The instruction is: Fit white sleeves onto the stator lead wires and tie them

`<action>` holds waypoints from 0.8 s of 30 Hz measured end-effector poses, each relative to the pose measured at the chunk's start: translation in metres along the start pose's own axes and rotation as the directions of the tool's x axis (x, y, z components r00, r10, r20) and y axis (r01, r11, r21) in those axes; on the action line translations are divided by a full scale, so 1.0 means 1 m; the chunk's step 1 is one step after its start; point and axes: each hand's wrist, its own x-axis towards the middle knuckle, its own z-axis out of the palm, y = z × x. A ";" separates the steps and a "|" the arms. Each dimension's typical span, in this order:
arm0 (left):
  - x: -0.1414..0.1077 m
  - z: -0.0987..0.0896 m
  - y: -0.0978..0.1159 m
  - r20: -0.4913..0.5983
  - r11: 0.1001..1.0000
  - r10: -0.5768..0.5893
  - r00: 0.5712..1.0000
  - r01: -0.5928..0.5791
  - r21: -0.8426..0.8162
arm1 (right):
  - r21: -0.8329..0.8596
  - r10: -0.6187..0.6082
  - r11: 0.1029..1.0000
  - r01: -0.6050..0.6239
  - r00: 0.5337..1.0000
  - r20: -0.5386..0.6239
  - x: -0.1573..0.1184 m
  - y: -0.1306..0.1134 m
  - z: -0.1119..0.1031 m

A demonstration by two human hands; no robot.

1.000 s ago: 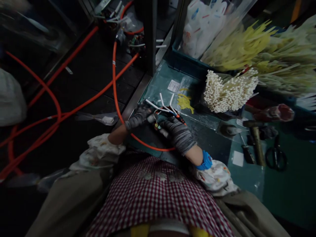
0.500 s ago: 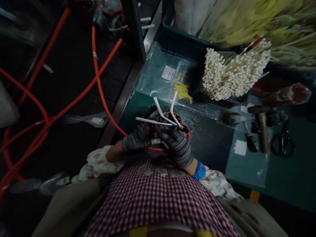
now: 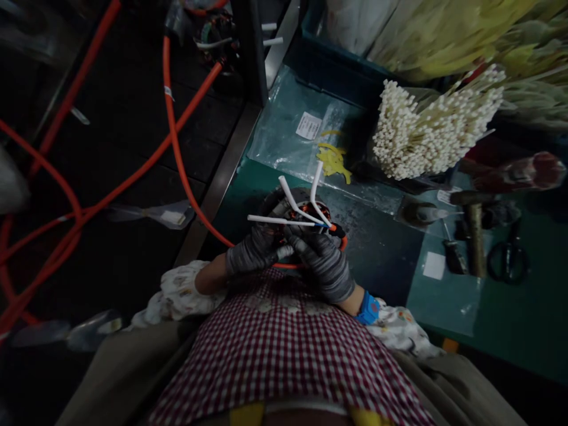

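A round motor stator (image 3: 320, 210) with copper windings lies on the green bench close to my body. White sleeved wires (image 3: 289, 194) fan out over its top from the black-wrapped end of an orange cable (image 3: 181, 160); a bit of blue shows where they meet. My left hand (image 3: 252, 251), in a grey striped glove, is closed on the stator's near left side. Closed on the near right side is my right hand (image 3: 327, 267), gloved alike, below the wire joint. The fingers of both hands nearly meet, and their tips are partly hidden in the dark.
Thin white-tipped sleeves (image 3: 426, 136) lie bundled before a dark bin (image 3: 337, 80). Yellow scraps (image 3: 333, 163) rest by a plastic bag (image 3: 281, 127). Rightward are a hammer (image 3: 477, 239), scissors (image 3: 509, 260) and a small brush (image 3: 455, 257). A dark post (image 3: 251, 53) rises at the bench's left edge.
The view has shifted slightly, so most things on the bench appear a little further right. Both hands stay at the stator, with only slight finger movement.
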 end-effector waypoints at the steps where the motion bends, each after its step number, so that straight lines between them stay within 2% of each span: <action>1: 0.000 0.001 0.001 -0.021 1.000 0.002 1.000 -0.002 -0.005 | -0.010 -0.023 1.000 0.023 0.999 -0.025 -0.005 0.002 -0.003; 4: 0.001 0.005 0.006 -0.073 1.000 0.017 0.997 -0.018 -0.020 | -0.201 -0.133 0.975 0.100 0.978 -0.159 -0.019 0.008 -0.015; 6: 0.002 0.009 0.011 -0.091 0.999 0.013 0.996 -0.015 -0.029 | -0.398 -0.196 0.914 0.080 0.945 -0.261 -0.023 0.012 -0.019; 8: 0.004 0.014 0.017 -0.110 1.000 0.014 0.994 -0.014 -0.002 | -0.512 -0.215 0.858 0.024 0.924 -0.317 -0.020 0.017 -0.018; 10: 0.005 0.017 0.021 -0.106 0.998 0.008 0.994 -0.002 0.058 | -0.518 -0.194 0.855 0.001 0.928 -0.317 -0.014 0.020 -0.014; 13: 0.006 0.017 0.023 -0.081 0.992 -0.002 0.997 0.013 0.128 | -0.438 -0.144 0.899 0.002 0.946 -0.291 -0.006 0.022 -0.012; 16: 0.005 0.016 0.021 -0.071 0.992 0.019 0.997 -0.010 0.129 | -0.356 -0.116 0.934 0.034 0.970 -0.212 -0.004 0.022 -0.018; 19: 0.004 0.016 0.020 -0.075 0.988 0.012 0.997 -0.001 0.151 | -0.340 -0.157 0.936 0.095 0.974 -0.161 -0.005 0.024 -0.023; 24: 0.009 0.015 0.027 -0.085 0.991 0.004 0.996 0.007 0.132 | -0.362 -0.238 0.921 0.144 0.944 -0.230 -0.007 0.027 -0.014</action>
